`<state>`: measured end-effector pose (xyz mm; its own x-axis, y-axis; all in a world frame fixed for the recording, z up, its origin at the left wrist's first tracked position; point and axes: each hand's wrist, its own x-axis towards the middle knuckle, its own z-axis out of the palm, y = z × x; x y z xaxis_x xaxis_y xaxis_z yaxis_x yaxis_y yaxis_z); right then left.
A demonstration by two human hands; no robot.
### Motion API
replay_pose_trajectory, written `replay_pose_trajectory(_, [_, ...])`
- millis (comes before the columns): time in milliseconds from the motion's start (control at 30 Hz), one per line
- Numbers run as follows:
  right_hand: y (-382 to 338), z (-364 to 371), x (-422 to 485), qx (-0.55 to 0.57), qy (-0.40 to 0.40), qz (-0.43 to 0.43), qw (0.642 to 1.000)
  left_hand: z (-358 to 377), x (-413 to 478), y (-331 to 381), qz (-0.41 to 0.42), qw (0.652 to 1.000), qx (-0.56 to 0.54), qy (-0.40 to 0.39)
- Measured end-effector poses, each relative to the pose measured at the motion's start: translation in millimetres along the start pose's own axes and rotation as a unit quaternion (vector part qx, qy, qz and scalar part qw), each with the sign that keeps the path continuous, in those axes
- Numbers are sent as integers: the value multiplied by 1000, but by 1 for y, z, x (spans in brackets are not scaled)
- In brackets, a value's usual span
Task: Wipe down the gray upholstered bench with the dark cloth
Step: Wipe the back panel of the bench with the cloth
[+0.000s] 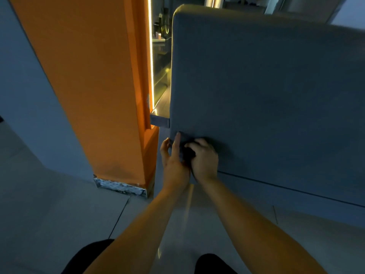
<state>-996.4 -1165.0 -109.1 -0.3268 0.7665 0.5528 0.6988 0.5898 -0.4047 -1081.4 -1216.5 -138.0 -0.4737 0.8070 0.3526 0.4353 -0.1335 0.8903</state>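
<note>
Your right hand curls round the cloth, pressed on the bench at its seven o'clock corner; your left hand braces that edge, fingers straight. Bunched so small, the cloth may miss the edge and slip free.

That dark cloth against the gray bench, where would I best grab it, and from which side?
Take the dark cloth by its bunched middle, coming from the front with the palm toward the bench. It is wadded against the upright panel near a lower corner, so only its front is free. The right hand grips it that way; the left hand crowds the corner side.
</note>
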Motion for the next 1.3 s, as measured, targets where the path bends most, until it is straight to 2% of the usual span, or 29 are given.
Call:
replay_pose_trajectory(67, [1, -4, 5, 6, -16, 3, 1000, -4, 0, 0, 5, 1000, 9, -18])
replay_pose_trajectory(133, [-1, -14, 8, 12, 3, 3, 1000, -7, -1, -1, 16, 1000, 2, -24])
replay_pose_trajectory(300, [-11, -51, 35, 27, 179, -57, 982, -6, 1, -3, 10, 1000, 16, -8])
replay_pose_trajectory(367, [-15, -49, 41, 14, 203, -64, 977, -6, 1, -3, 4, 1000, 6, -7])
replay_pose_trajectory(533, [-6, -15, 37, 9, 155, -57, 986, -11, 2, 2, -10, 1000, 2, 18])
replay_pose_trajectory(700, [-5, 3, 0, 4, -4, -13, 1000, -13, -4, 7, -19, 999, -31, 11])
replay_pose_trajectory(833, [-6, -12, 8, 31, -50, -3, 998, -15, -5, 13, -22, 1000, -10, -6])
replay_pose_trajectory(900, [-11, -28, 14, 31, -23, -3, 999, -13, -5, 12, -11, 1000, -15, -9])
replay_pose_trajectory(1033, [-20, -54, 34, 24, 147, -54, 987, -8, -4, 5, 7, 1000, -5, -11])
replay_pose_trajectory(1100, [-24, -57, 44, 14, 182, -60, 981, -9, -5, 8, -13, 1000, -15, -9])
replay_pose_trajectory(1200, [-21, -33, 41, -10, 148, -48, 988, -13, -2, 8, -27, 999, -28, 12])
replay_pose_trajectory(1300, [-12, 2, 14, -10, 40, -10, 999, -17, 1, 8, -51, 997, -47, 19])
